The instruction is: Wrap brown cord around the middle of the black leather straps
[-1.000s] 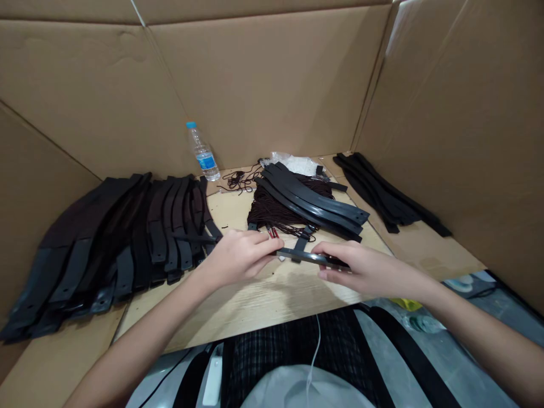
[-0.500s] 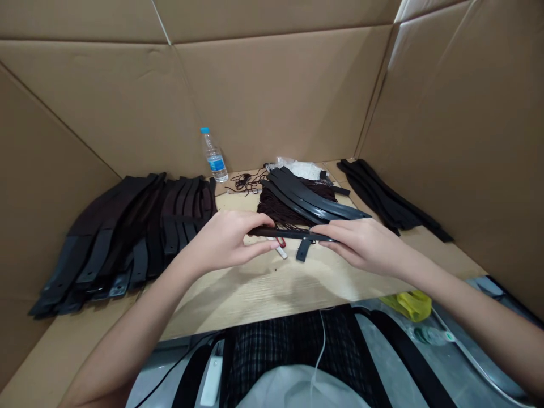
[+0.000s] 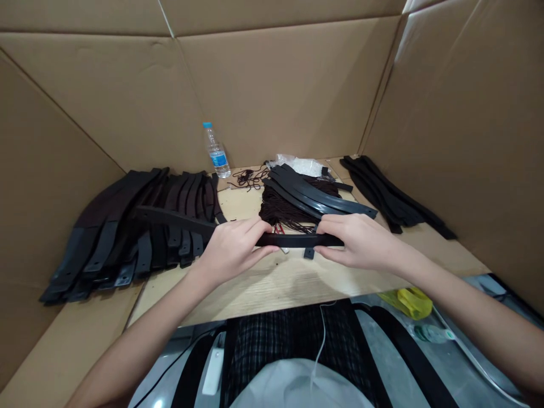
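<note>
A long, curved black strip (image 3: pixel 295 241) is stretched between my two hands, its broad face turned toward me. My left hand (image 3: pixel 238 243) pinches it left of the middle, and the strip's far left end reaches over the pile of strips. On the right, my right hand (image 3: pixel 361 241) grips it between thumb and fingers, hiding that end. Just beyond lies a bundle of dark brown cord (image 3: pixel 276 205) with several glossy black strips (image 3: pixel 317 195) across it. Below the held strip, a short black piece (image 3: pixel 309 253) and a small white-and-red item, mostly covered, rest on the wooden board (image 3: pixel 238 292).
Several dark strips (image 3: pixel 102 238) are piled at the left, and more black strips (image 3: pixel 391 195) lie at the right. A water bottle (image 3: pixel 219 158) stands at the back beside loose cord (image 3: pixel 249 178) and a clear plastic bag (image 3: pixel 301 165). Cardboard walls (image 3: pixel 280 85) surround the table.
The held strip has turned from its thin edge to its broad face, and its left end now shows over the left pile. Both hands still hold it. The view has shifted slightly.
</note>
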A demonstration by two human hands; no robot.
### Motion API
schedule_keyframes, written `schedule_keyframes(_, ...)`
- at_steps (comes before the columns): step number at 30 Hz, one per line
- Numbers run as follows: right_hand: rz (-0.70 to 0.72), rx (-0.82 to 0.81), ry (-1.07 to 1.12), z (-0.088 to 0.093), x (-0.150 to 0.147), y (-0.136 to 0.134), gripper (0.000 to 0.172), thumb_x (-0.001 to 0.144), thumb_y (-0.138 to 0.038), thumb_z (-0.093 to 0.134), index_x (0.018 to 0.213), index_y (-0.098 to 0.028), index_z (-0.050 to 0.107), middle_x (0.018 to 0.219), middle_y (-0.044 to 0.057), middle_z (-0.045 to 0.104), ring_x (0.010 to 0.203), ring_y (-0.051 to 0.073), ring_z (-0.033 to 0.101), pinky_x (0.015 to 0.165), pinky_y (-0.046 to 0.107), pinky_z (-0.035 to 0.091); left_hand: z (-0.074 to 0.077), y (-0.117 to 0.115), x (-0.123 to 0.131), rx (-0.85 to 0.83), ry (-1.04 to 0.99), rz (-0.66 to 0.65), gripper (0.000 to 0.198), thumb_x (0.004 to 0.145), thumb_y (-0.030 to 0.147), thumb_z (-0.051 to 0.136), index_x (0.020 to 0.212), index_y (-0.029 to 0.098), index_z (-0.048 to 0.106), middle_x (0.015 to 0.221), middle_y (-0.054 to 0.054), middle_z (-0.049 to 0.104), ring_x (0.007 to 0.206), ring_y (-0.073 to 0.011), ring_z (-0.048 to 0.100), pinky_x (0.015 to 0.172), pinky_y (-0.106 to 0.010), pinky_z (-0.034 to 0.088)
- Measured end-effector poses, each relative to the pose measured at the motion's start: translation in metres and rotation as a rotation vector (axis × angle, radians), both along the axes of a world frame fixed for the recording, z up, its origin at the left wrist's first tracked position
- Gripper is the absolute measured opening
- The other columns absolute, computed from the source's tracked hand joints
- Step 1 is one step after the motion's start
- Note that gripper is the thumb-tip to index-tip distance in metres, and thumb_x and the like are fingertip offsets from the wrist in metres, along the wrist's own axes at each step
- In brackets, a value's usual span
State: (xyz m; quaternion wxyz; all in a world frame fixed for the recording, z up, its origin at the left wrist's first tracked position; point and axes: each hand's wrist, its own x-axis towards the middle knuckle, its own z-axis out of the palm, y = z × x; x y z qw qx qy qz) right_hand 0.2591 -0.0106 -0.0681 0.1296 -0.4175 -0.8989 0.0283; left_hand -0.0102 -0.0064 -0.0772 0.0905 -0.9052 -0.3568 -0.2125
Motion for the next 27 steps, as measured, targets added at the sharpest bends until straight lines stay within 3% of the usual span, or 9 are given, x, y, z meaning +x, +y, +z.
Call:
schedule_keyframes(4,0.048,-0.246,0.085,-0.003,-0.002,0.011,0.015,0.087,-0.032,0.058,0.084,-0.018,0.062,0.075,0.002,0.065,0.065,0.015,0.055,0.059,0.026,0.034,0.0,-0.004,-0.002,-0.061,0.001,0.003,0.038,0.093,0.052,0.05,0.095,0.016,0.063,0.087,-0.003,0.071,0.068,-0.0152,0.065,0.056,-0.024,0.04)
schedule_keyframes(8,0.165,-0.532,0.207,-0.012,-0.004,0.014,0.025,0.087,-0.04,0.056,0.083,-0.016,0.062,0.075,0.002,0.062,0.065,0.014,0.053,0.058,0.025,0.035,0.009,-0.011,-0.006,-0.382,-0.031,0.005,0.029,0.087,0.048,0.062,0.092,0.019,0.067,0.088,-0.001,0.073,0.077,-0.017,0.067,0.065,-0.025,0.045)
schedule_keyframes(12,0.2,-0.866,0.291,-0.016,-0.012,0.01,0.03,0.086,-0.044,0.053,0.073,-0.017,0.056,0.06,-0.004,0.047,0.053,0.01,0.042,0.049,0.023,0.029,0.015,-0.016,-0.009,-0.739,-0.072,0.036,0.024,0.086,0.041,0.062,0.086,0.019,0.071,0.079,0.0,0.072,0.068,-0.014,0.063,0.059,-0.023,0.043)
schedule_keyframes(16,0.217,-1.174,0.319,-0.022,-0.021,0.012,0.032,0.084,-0.046,0.053,0.068,-0.019,0.05,0.053,-0.007,0.039,0.044,0.008,0.036,0.044,0.023,0.026,0.019,-0.02,-0.012,-0.917,-0.059,0.05,0.029,0.089,0.043,0.057,0.089,0.019,0.073,0.08,0.001,0.073,0.067,-0.0131,0.062,0.058,-0.022,0.041)
schedule_keyframes(19,0.258,-1.053,0.312,-0.025,-0.024,0.016,0.035,0.084,-0.05,0.053,0.071,-0.017,0.054,0.056,-0.006,0.043,0.048,0.009,0.039,0.046,0.023,0.028,0.023,-0.024,-0.012,-0.903,0.01,0.132,0.029,0.088,0.046,0.057,0.091,0.022,0.073,0.083,0.001,0.073,0.072,-0.0146,0.063,0.061,-0.024,0.04)
schedule_keyframes(23,0.191,-0.59,0.218,-0.021,-0.027,0.007,0.027,0.088,-0.041,0.056,0.083,-0.015,0.063,0.072,0.002,0.062,0.063,0.013,0.052,0.056,0.024,0.033,0.027,-0.026,-0.013,-0.714,0.094,0.248,0.028,0.084,0.048,0.062,0.093,0.023,0.07,0.09,0.0,0.072,0.081,-0.0194,0.064,0.066,-0.027,0.04)
schedule_keyframes(27,0.073,-0.064,0.041,-0.019,-0.026,-0.01,0.014,0.089,-0.026,0.057,0.088,-0.015,0.065,0.07,0.003,0.066,0.061,0.015,0.057,0.054,0.026,0.027,0.027,-0.02,-0.013,-0.656,0.174,0.304,0.034,0.083,0.052,0.06,0.09,0.02,0.067,0.08,-0.002,0.07,0.073,-0.0212,0.063,0.061,-0.028,0.037)
